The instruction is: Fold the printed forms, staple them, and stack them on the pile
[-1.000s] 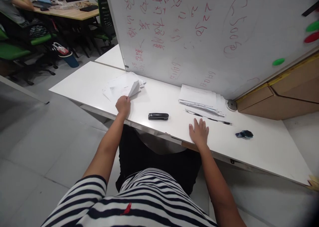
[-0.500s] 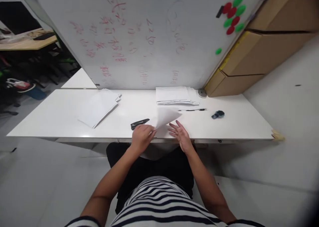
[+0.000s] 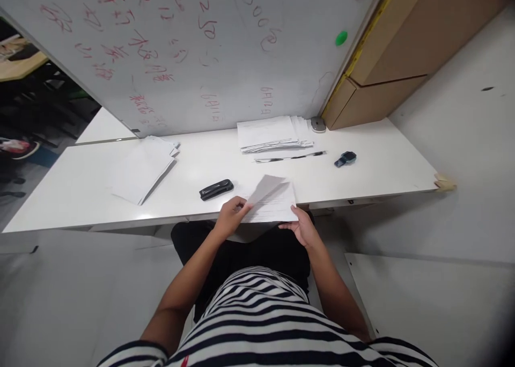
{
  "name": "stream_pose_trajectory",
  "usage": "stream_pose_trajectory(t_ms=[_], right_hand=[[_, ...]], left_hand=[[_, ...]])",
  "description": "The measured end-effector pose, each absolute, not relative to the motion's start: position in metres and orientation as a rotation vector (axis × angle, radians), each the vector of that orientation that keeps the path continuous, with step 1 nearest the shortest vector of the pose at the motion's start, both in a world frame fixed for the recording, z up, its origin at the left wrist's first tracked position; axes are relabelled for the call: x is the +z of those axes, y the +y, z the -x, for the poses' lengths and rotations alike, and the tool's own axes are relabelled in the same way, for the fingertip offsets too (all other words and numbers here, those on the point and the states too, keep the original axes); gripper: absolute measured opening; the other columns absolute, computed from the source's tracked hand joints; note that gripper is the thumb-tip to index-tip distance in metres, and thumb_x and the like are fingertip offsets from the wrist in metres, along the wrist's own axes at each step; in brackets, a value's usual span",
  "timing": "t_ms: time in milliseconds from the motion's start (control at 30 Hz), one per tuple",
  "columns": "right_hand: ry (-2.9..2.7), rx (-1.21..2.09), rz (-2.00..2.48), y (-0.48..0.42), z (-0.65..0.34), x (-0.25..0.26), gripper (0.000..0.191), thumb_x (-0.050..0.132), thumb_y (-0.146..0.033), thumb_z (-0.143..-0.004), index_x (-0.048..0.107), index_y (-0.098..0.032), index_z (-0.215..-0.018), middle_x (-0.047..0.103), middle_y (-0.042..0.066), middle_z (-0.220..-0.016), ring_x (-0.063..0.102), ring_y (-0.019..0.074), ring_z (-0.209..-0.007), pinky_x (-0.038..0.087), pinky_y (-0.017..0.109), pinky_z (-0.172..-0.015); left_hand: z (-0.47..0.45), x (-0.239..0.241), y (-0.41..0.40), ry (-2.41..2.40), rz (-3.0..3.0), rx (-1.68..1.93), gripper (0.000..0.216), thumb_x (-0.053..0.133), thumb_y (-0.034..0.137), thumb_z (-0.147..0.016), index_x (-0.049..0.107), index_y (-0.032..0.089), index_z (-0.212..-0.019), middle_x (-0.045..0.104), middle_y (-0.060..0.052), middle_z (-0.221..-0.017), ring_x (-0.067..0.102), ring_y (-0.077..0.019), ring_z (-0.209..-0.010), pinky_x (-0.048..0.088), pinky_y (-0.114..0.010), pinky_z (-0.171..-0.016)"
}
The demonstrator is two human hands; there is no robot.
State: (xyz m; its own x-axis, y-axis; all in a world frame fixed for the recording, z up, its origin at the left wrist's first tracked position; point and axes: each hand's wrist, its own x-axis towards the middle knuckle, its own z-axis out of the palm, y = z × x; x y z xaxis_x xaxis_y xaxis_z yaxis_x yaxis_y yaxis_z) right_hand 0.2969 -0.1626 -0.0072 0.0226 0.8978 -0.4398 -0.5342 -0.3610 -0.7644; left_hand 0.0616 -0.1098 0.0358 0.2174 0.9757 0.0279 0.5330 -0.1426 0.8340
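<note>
Printed sheets of paper (image 3: 277, 206) lie over the desk's front edge, the upper one bent up on its left side. My left hand (image 3: 232, 215) is closed on the paper's left edge, thumb on top. At the right edge, my right hand (image 3: 301, 226) pinches the lower right part, with its thumb above and fingers beneath. A black stapler (image 3: 216, 189) rests on the desk just beyond my left hand, touched by neither hand.
On the white desk (image 3: 201, 158) are a paper stack (image 3: 265, 133), a pen (image 3: 292, 157), a dark watch (image 3: 345, 159) and a grey mouse-like object (image 3: 317, 124). More papers (image 3: 140, 168) lie at left. A whiteboard (image 3: 161, 50) stands behind; cardboard boxes (image 3: 374, 98) at right.
My right hand, open beside the paper before, now grips its right edge. The paper has come down flatter, showing print. The view has shifted, bringing the desk closer.
</note>
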Motion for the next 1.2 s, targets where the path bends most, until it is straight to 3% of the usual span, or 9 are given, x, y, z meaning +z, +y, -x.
stream_pose_trajectory(t_ms=[167, 267, 367, 533, 700, 900, 1000, 1100, 1200], right_hand=[[-0.726, 1.751, 1.144, -0.174, -0.307, -0.014, 0.029, 0.072, -0.043, -0.076, 0.069, -0.017, -0.087, 0.066, 0.002, -0.074, 0.058, 0.0135, -0.064, 0.052, 0.025, -0.054], [-0.818, 1.689, 1.180, -0.175, -0.304, -0.019, 0.030, 0.073, -0.046, -0.074, 0.068, -0.015, -0.075, 0.062, 0.000, -0.065, 0.054, 0.0108, -0.056, 0.047, 0.023, -0.051], [-0.838, 1.554, 1.250, -0.174, -0.296, -0.025, 0.034, 0.072, -0.049, -0.074, 0.070, -0.015, -0.079, 0.065, 0.000, -0.067, 0.055, 0.0123, -0.058, 0.046, 0.025, -0.055], [-0.922, 1.365, 1.393, -0.175, -0.284, -0.028, 0.045, 0.072, -0.054, -0.071, 0.073, -0.015, -0.094, 0.074, 0.005, -0.089, 0.065, 0.0239, -0.082, 0.050, 0.036, -0.075], [-0.872, 1.323, 1.445, -0.178, -0.280, -0.028, 0.049, 0.071, -0.055, -0.071, 0.072, -0.013, -0.097, 0.074, 0.008, -0.093, 0.067, 0.0265, -0.086, 0.051, 0.037, -0.078], [-0.632, 1.538, 1.240, -0.176, -0.277, -0.027, 0.060, 0.054, -0.065, -0.081, 0.063, -0.018, -0.118, 0.070, 0.009, -0.114, 0.065, 0.0280, -0.103, 0.052, 0.041, -0.086], [-0.724, 1.473, 1.305, -0.175, -0.274, -0.024, 0.056, 0.060, -0.059, -0.080, 0.063, -0.018, -0.118, 0.068, 0.010, -0.118, 0.063, 0.0296, -0.110, 0.049, 0.044, -0.094], [-0.939, 1.287, 1.527, -0.177, -0.275, -0.018, 0.048, 0.066, -0.048, -0.076, 0.065, -0.020, -0.115, 0.068, 0.008, -0.118, 0.060, 0.0310, -0.112, 0.043, 0.048, -0.100], [-1.092, 1.195, 1.602, -0.182, -0.280, -0.011, 0.044, 0.060, -0.045, -0.082, 0.065, -0.021, -0.118, 0.068, 0.008, -0.119, 0.060, 0.0307, -0.113, 0.042, 0.048, -0.100]], left_hand=[[-0.048, 0.035, -0.108, 1.575, -1.782, 1.062, 0.024, 0.057, 0.043, -0.087, 0.059, 0.020, -0.078, 0.062, 0.000, -0.079, 0.058, -0.0146, -0.078, 0.044, -0.027, -0.075], [-0.047, 0.035, -0.109, 1.492, -1.932, 0.974, 0.023, 0.056, 0.042, -0.088, 0.059, 0.021, -0.080, 0.063, -0.001, -0.082, 0.059, -0.0156, -0.081, 0.045, -0.028, -0.077], [-0.054, 0.035, -0.114, 1.257, -2.170, 0.809, 0.022, 0.055, 0.041, -0.089, 0.061, 0.021, -0.094, 0.067, -0.004, -0.098, 0.060, -0.0181, -0.096, 0.046, -0.032, -0.088], [-0.073, 0.027, -0.122, 1.072, -2.464, 0.504, 0.065, 0.071, 0.050, -0.075, 0.051, 0.020, -0.128, 0.051, -0.012, -0.138, 0.041, -0.0301, -0.132, 0.034, -0.046, -0.108], [-0.077, 0.024, -0.125, 1.122, -2.470, 0.465, 0.026, 0.052, 0.038, -0.092, 0.063, 0.021, -0.109, 0.066, -0.007, -0.118, 0.057, -0.0224, -0.113, 0.044, -0.039, -0.095], [-0.072, 0.026, -0.138, 1.082, -2.558, 0.400, 0.026, 0.055, 0.039, -0.090, 0.063, 0.022, -0.108, 0.062, -0.007, -0.124, 0.055, -0.0233, -0.115, 0.043, -0.040, -0.093], [-0.068, 0.019, -0.149, 1.068, -2.538, 0.397, 0.025, 0.055, 0.039, -0.090, 0.063, 0.023, -0.108, 0.060, -0.007, -0.126, 0.054, -0.0230, -0.115, 0.045, -0.040, -0.093], [-0.056, 0.007, -0.156, 1.253, -2.394, 0.620, 0.023, 0.054, 0.035, -0.091, 0.063, 0.023, -0.108, 0.060, -0.008, -0.125, 0.053, -0.0226, -0.117, 0.043, -0.042, -0.098], [-0.041, -0.004, -0.160, 1.623, -2.040, 0.952, 0.033, 0.057, 0.035, -0.088, 0.057, 0.022, -0.118, 0.055, -0.013, -0.131, 0.050, -0.0263, -0.123, 0.042, -0.046, -0.101]])
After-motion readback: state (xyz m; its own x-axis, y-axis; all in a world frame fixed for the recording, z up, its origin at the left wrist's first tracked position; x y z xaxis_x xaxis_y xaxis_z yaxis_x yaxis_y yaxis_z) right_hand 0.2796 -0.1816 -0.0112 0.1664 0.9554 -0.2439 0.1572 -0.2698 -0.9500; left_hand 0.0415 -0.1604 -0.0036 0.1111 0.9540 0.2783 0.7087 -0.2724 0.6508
